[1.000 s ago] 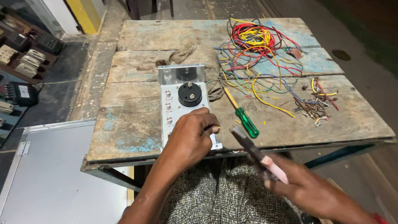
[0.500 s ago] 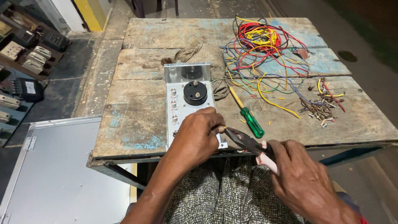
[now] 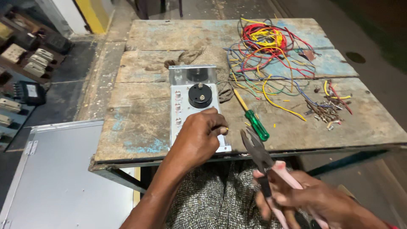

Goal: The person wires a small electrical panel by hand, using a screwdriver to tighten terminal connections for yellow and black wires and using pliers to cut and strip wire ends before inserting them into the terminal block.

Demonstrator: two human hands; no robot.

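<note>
Wooden table (image 3: pixel 135 127): left hand (image 3: pixel 199 135) on metal panel (image 3: pixel 186 91), right hand (image 3: pixel 313 199) gripping pliers (image 3: pixel 260 154)

Our left hand (image 3: pixel 199 135) presses on the lower end of the grey metal panel (image 3: pixel 190 91), whose black round knob (image 3: pixel 200 95) sits at its twelve o'clock. Our right hand (image 3: pixel 305 199) grips pink-handled pliers (image 3: pixel 258 154), tips apart; a green-handled screwdriver (image 3: pixel 253 121) lies toward one o'clock.
</note>
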